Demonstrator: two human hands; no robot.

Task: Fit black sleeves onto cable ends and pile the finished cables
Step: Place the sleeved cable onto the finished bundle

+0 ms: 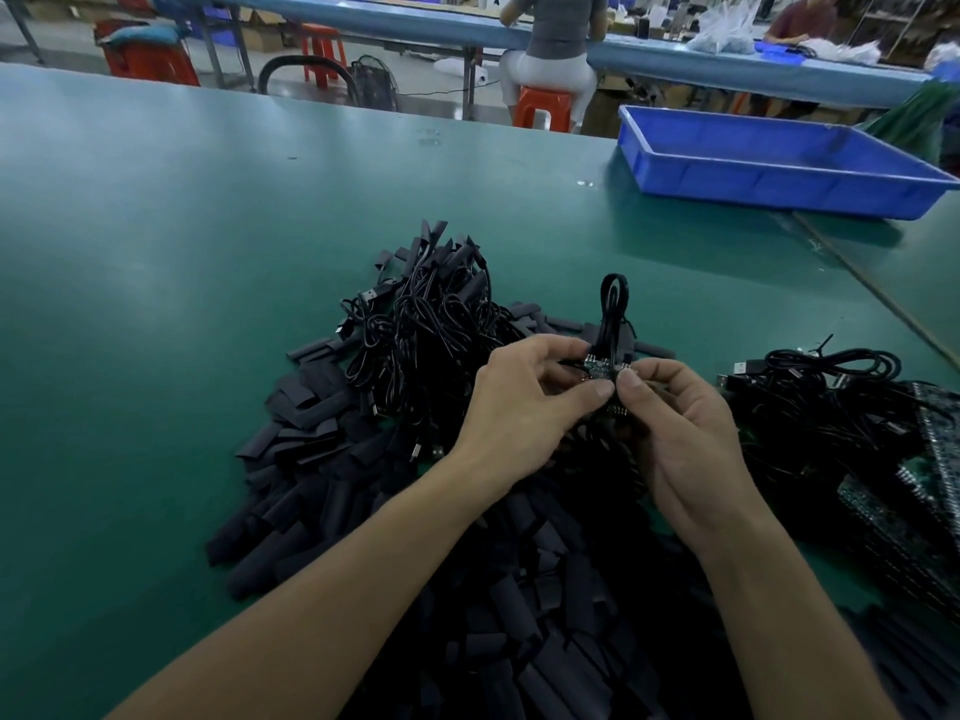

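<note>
- A green table (156, 252) held a blue tray (779, 184) at its far right.
- Loose sleeves (322, 459) lay heaped near the person, with a cable pile (431, 324) just behind.
- The left hand (524, 402) and right hand (680, 433), fingers curled, pinched the board end of one cable (613, 309) above the heap.

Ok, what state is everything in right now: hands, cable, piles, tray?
left hand: pinches the cable's board end
right hand: pinches the same end
cable: coiled, held up, board end bare
sleeves: loose, heaped
centre cable pile: tangled, sleeves on several ends
right cable pile: tangled, USB plugs showing
blue tray: upright, nothing visible inside
</note>
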